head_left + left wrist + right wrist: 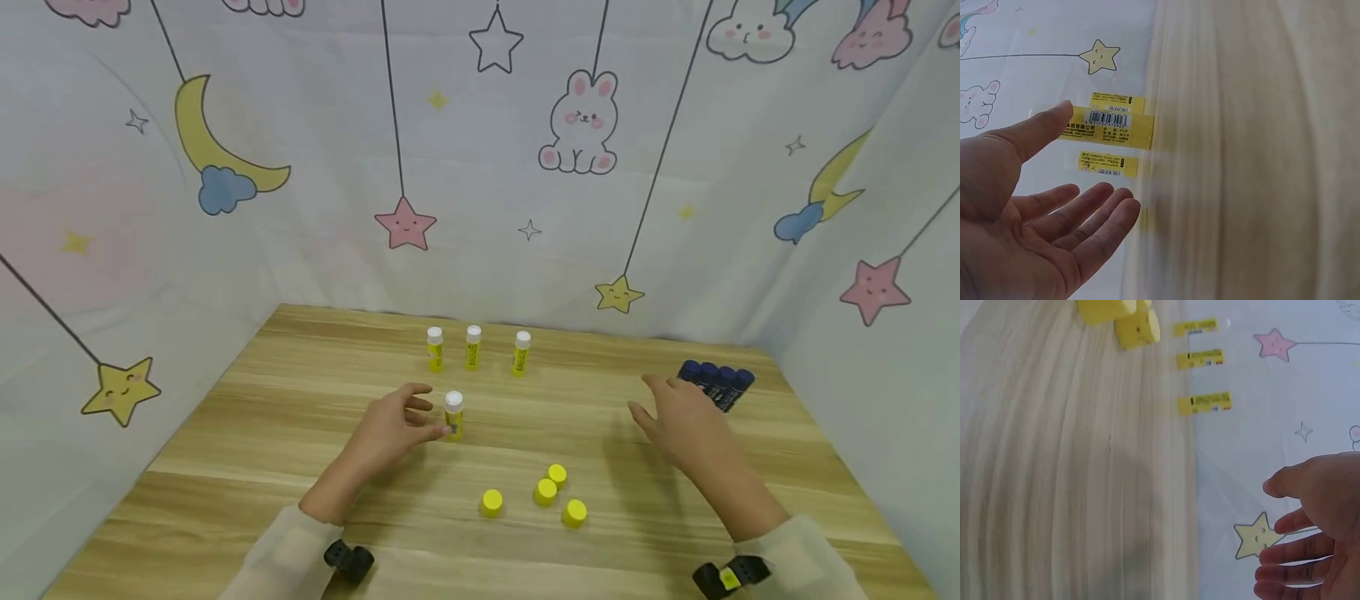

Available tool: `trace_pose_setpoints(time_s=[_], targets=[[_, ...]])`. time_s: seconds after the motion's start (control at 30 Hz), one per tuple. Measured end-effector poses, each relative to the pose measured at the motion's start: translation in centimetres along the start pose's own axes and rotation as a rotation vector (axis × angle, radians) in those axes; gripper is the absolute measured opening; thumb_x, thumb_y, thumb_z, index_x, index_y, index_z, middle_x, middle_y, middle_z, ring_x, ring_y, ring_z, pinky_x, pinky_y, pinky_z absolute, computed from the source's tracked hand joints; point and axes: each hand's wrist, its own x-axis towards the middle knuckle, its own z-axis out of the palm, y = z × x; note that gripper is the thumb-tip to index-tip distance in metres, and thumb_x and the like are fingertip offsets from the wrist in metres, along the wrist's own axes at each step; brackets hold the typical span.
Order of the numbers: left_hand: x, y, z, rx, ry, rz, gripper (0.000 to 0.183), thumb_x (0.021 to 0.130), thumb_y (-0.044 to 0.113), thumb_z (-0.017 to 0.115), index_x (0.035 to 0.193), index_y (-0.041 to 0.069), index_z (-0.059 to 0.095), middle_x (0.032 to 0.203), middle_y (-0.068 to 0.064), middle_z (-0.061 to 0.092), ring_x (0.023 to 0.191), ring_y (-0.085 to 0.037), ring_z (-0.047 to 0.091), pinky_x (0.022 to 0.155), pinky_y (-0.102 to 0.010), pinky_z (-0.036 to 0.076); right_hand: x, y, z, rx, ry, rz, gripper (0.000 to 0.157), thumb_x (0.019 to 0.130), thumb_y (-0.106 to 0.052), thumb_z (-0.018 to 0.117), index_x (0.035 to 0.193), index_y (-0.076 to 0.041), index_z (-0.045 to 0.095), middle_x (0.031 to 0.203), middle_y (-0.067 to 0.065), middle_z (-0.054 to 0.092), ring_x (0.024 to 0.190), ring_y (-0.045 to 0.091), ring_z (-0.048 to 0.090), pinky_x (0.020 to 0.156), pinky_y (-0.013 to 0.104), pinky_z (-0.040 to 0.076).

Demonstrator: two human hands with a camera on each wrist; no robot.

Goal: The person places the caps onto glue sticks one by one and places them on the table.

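A yellow glue stick (454,415) with a white top stands upright by my left hand (393,429). The thumb reaches to its side; in the left wrist view the thumb tip overlaps the barcoded tube (1113,128), while the other fingers stay apart from it, loosely bent. Over the right side of the table hovers my right hand (686,421), holding nothing, fingers loosely extended. Just beyond it lie several dark blue tubes (726,383) side by side, partly hidden by that hand.
Three more yellow glue sticks (473,350) with white tops stand near the back edge of the wooden table (337,367). Several yellow caps (545,492) sit at the front middle. A printed white curtain (480,275) surrounds the table at the back and sides.
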Motion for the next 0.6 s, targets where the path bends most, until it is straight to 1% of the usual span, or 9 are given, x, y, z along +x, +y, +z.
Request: trace_pose_setpoints(time_s=[0.17,0.27,0.47,0.6], targets=[[0.1,0.1,0.1,-0.014,-0.01,0.0,0.071,0.083,0.031,0.086,0.142,0.008,0.055,0.122,-0.01,0.071,0.107,-0.027,0.071,0.087,-0.045,0.059,-0.8,-1.4,0.2,0.034,-0.019,0.027,0.061,0.102,-0.04,0.059,0.146,0.002,0.049,0.138,0.033,0.054,0.125,0.053,0.052,0.096,0.068,0.046],[0.1,0.2,0.3,-0.036,-0.005,0.011,0.068,0.083,0.029,0.086,0.14,0.008,0.057,0.121,-0.007,0.072,0.105,-0.025,0.071,0.085,-0.043,0.059,-1.3,-2.0,0.3,0.047,-0.023,0.032,0.06,0.102,-0.041,0.059,0.146,0.0,0.05,0.138,0.032,0.054,0.125,0.052,0.052,0.098,0.068,0.045],[0.2,0.4,0.8,-0.068,0.012,0.028,0.058,0.082,0.024,0.087,0.134,0.012,0.063,0.119,-0.005,0.072,0.103,-0.022,0.071,0.085,-0.041,0.059,-1.9,-2.7,0.7,0.068,0.002,0.006,0.057,0.102,-0.038,0.06,0.143,0.001,0.053,0.134,0.032,0.057,0.121,0.053,0.055,0.1,0.066,0.045],[0.4,0.5,1.0,-0.071,0.009,0.031,0.053,0.083,0.022,0.086,0.131,0.013,0.064,0.117,-0.005,0.073,0.103,-0.023,0.071,0.085,-0.041,0.059,-2.3,-3.2,0.8,0.09,0.014,0.01,0.055,0.102,-0.037,0.06,0.142,0.001,0.054,0.135,0.033,0.057,0.124,0.054,0.052,0.101,0.067,0.043]])
